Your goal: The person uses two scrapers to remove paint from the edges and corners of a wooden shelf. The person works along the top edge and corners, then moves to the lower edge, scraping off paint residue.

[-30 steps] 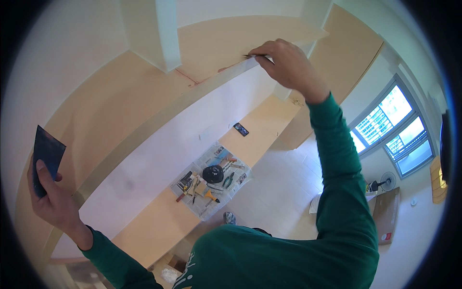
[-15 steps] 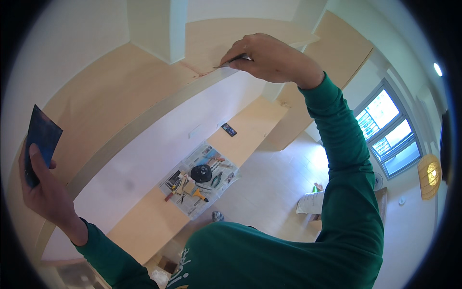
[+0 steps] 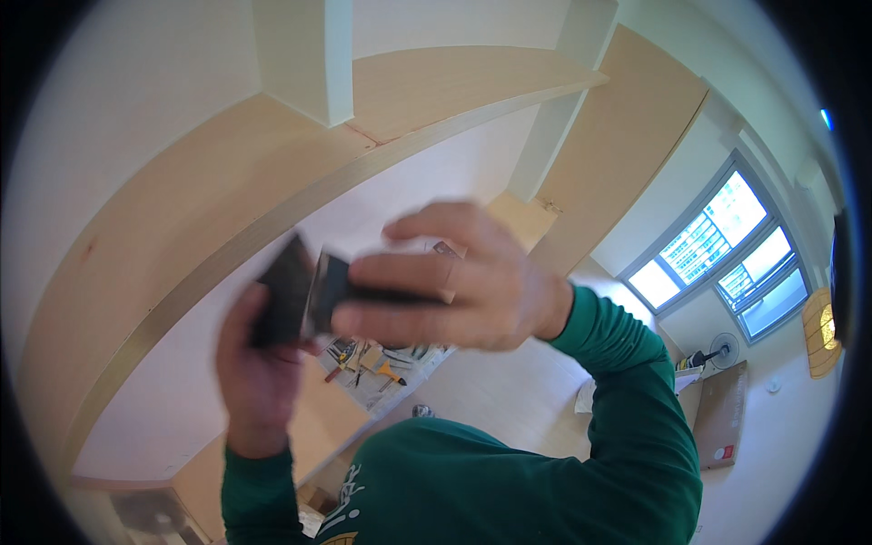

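Note:
My left hand point(image 3: 252, 372) grips a dark flat plate point(image 3: 280, 295) below the shelf's front edge. My right hand point(image 3: 472, 282), smeared by motion, holds a scraper point(image 3: 327, 282) with its blade against or very close to the plate; part of the handle shows between my fingers. Above them runs the pale wood shelf point(image 3: 436, 73), with thin reddish lines point(image 3: 377, 143) near its front edge, beside a white pillar point(image 3: 300, 50). Beneath my hands, newspaper point(image 3: 377, 391) with assorted tools lies on the lower wood counter point(image 3: 204, 481), partly hidden by hands and plate.
A tall wood cabinet point(image 3: 618, 118) stands right of the shelf. Farther right are a window point(image 3: 690, 245), a fan point(image 3: 725, 350), a leaning brown board point(image 3: 720, 418) and a wicker lamp point(image 3: 817, 331). The floor point(image 3: 481, 400) shows below, past the counter.
My right hand has come down from the shelf edge with the scraper, and my left hand has moved rightward with the plate. The two tools now meet or nearly meet.

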The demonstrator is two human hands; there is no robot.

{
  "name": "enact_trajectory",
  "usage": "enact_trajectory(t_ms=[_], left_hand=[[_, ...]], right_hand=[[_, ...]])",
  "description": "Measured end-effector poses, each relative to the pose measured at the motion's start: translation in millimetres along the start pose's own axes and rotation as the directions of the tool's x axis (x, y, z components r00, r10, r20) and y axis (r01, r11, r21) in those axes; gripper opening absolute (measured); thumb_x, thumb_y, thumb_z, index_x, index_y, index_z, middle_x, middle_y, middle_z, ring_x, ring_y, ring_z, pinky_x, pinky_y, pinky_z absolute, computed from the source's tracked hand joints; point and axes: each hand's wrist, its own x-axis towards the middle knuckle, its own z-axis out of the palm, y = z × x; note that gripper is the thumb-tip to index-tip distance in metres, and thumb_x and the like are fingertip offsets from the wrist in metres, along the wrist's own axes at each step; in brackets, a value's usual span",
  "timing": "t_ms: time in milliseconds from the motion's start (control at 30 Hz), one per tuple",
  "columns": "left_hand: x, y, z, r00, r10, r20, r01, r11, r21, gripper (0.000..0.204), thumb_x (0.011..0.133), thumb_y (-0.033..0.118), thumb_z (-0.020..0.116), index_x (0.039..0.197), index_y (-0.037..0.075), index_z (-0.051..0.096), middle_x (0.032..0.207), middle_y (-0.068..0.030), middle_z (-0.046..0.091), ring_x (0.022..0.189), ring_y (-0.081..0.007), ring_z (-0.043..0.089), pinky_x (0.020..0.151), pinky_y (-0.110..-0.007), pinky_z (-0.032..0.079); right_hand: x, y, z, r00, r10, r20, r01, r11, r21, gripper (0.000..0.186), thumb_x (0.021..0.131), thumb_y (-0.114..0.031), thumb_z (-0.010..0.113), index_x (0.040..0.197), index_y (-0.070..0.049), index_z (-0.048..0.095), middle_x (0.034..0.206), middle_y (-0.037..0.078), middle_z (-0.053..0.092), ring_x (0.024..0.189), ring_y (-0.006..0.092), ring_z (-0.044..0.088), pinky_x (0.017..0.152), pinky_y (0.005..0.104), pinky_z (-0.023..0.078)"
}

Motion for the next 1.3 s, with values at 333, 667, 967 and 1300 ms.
enact_trajectory(t_ms=[333,667,967,1300], left_hand=[[3,52,-8,0.754,0.648,-0.105,-0.622,0.757,0.2,0.04,0.114,0.022,0.061,0.144,-0.003,0.063,0.118,-0.0117,0.076,0.083,-0.0186,0.071,0.074,-0.033,0.059],[53,100,-58,0.454,0.871,0.189,-0.525,0.09,0.846,0.033,0.112,0.025,0.067,0.127,-0.002,0.078,0.093,-0.0054,0.079,0.078,-0.0087,0.067,0.07,-0.025,0.049],[52,98,-54,0.466,0.873,0.146,-0.53,0.143,0.836,0.033,0.111,0.025,0.069,0.128,-0.002,0.077,0.097,-0.0055,0.081,0.079,-0.0088,0.072,0.066,-0.022,0.048],[48,99,-56,0.483,0.864,0.141,-0.505,0.144,0.851,0.033,0.112,0.028,0.069,0.129,0.001,0.078,0.097,-0.0045,0.081,0.078,-0.0084,0.073,0.063,-0.021,0.047]], right_hand=[[-45,67,-4,0.871,0.428,0.242,-0.341,0.88,-0.33,0.036,0.093,-0.014,0.072,0.129,-0.011,0.08,0.121,0.007,0.076,0.113,0.0306,0.067,0.097,0.0458,0.055],[-15,140,8,0.661,0.583,0.472,-0.468,0.812,-0.349,0.029,0.106,-0.023,0.061,0.118,-0.01,0.084,0.106,0.014,0.079,0.109,0.0363,0.07,0.097,0.0504,0.058],[41,108,12,0.703,0.467,0.537,-0.463,0.873,-0.153,0.029,0.105,-0.021,0.061,0.117,-0.007,0.084,0.094,0.017,0.079,0.094,0.0384,0.072,0.091,0.0489,0.059],[78,132,24,0.459,0.573,0.679,-0.524,0.792,-0.315,0.034,0.097,-0.02,0.057,0.089,0.006,0.077,0.07,0.02,0.068,0.063,0.0343,0.065,0.07,0.0432,0.056]])
